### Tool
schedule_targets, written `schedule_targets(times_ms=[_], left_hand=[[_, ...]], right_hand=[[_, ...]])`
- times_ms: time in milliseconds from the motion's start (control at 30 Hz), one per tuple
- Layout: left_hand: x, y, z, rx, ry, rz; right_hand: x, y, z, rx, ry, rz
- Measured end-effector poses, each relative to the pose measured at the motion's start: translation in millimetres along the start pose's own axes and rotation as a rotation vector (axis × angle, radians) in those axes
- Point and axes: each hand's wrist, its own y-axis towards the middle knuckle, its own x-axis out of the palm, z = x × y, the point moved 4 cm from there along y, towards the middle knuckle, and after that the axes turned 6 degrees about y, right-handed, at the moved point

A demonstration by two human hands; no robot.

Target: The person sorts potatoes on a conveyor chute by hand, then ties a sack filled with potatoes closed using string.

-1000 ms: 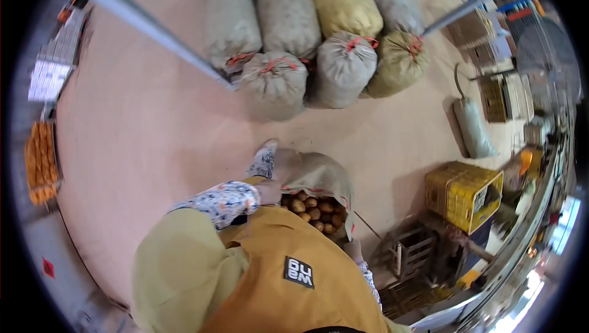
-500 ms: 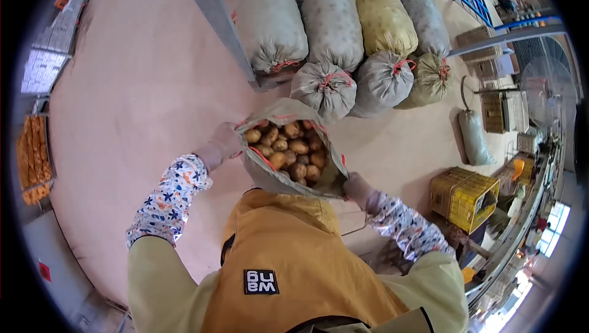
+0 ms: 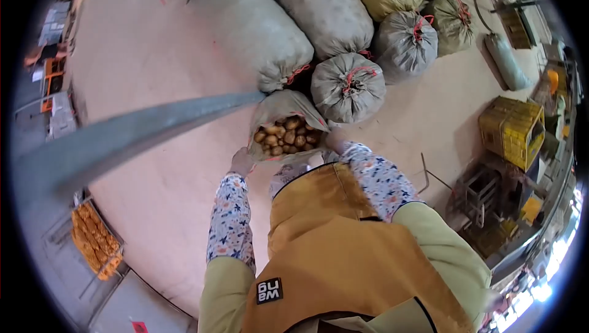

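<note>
An open woven sack stands on the floor in front of me, its mouth facing up at me. Brown potatoes fill it up to near the rim, and a red cord shows along the edge. My left hand is closed on the rim at the near left corner. At the right side of the mouth, my right hand grips the rim too; its fingertips are partly hidden. Just beyond the right hand sits a tied sack with a red string, close beside the open one.
Large filled sacks lie in a row ahead, with more tied sacks at their ends. A grey metal post crosses the left side, ending near the open sack. A yellow crate and a metal stool stand right.
The open sack has moved forward, away from my body, up against the row of tied sacks, with both hands still on its rim. My view has turned and shifted closer to the row.
</note>
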Motion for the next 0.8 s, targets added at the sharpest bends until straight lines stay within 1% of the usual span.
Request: schedule_targets(times_ms=[33, 67, 100, 133, 167, 200, 233, 267, 300, 333, 367, 400, 433, 467, 500, 533, 567, 600, 633, 667, 733, 767, 800], left_hand=[[-3, 9, 8, 0.118, 0.003, 0.140], [2, -1, 8, 0.220, 0.005, 0.252], [-18, -4, 15, 0.205, -0.122, 0.174], [-30, -7, 16, 0.212, -0.122, 0.163], [-39, -6, 14, 0.194, -0.101, 0.097], [-43, -3, 8, 0.176, -0.077, 0.027], [-44, 0, 3, 0.082, -0.248, -0.070], [-44, -2, 2, 0.079, -0.245, -0.085], [-57, -18, 15, 0.014, -0.420, -0.168], [-64, -30, 24, -0.051, -0.590, -0.247], [-67, -36, 26, -0.053, -0.582, -0.251], [-68, -40, 28, -0.068, -0.710, -0.291], [-67, -42, 30, -0.083, -0.839, -0.330], [-64, -44, 33, -0.081, -0.834, -0.333], [-62, -48, 38, -0.031, -1.043, -0.326], [-60, -51, 42, 0.020, -1.257, -0.313], [-55, -55, 44, 0.014, -1.267, -0.307], [-53, -55, 46, 0.036, -1.381, -0.298], [-52, -56, 50, 0.062, -1.490, -0.295], [-49, -58, 54, 0.062, -1.494, -0.302], [-46, -60, 59, 0.117, -1.522, -0.248], [-41, -60, 60, 0.120, -1.530, -0.243], [-36, -58, 60, 0.100, -1.520, -0.217]], right_hand=[[-32, -2, -37, -0.024, -0.146, -0.182], [-63, -24, -70, -0.035, -0.286, -0.398], [-63, -26, -59, 0.109, -0.193, -0.308], [-72, -19, -52, 0.230, -0.103, -0.185], [-51, -2, -24, 0.173, 0.090, -0.112], [-48, -9, -25, 0.193, 0.101, -0.112], [-54, -19, -35, 0.049, 0.219, -0.024], [-58, -27, -43, -0.103, 0.328, 0.062], [-38, -14, -30, -0.119, 0.274, 0.099], [-35, -11, -34, -0.109, 0.279, 0.095], [-38, -10, -49, -0.173, 0.281, 0.156], [-38, -6, -62, -0.237, 0.283, 0.220], [-28, 6, -69, -0.049, 0.516, -0.027], [-27, 11, -74, 0.041, 0.732, -0.186], [-48, -6, -92, 0.054, 0.947, -0.322], [-78, -32, -114, 0.034, 1.057, -0.439], [-111, -64, -137, -0.015, 1.106, -0.547], [-145, -96, -155, -0.081, 1.146, -0.581], [-168, -118, -161, -0.115, 1.225, -0.439], [-198, -124, -149, -0.262, 1.198, -0.380], [-201, -93, -98, -0.179, 1.152, 0.105], [-190, -78, -86, -0.185, 0.899, 0.246], [-165, -59, -86, -0.124, 0.688, 0.227]])
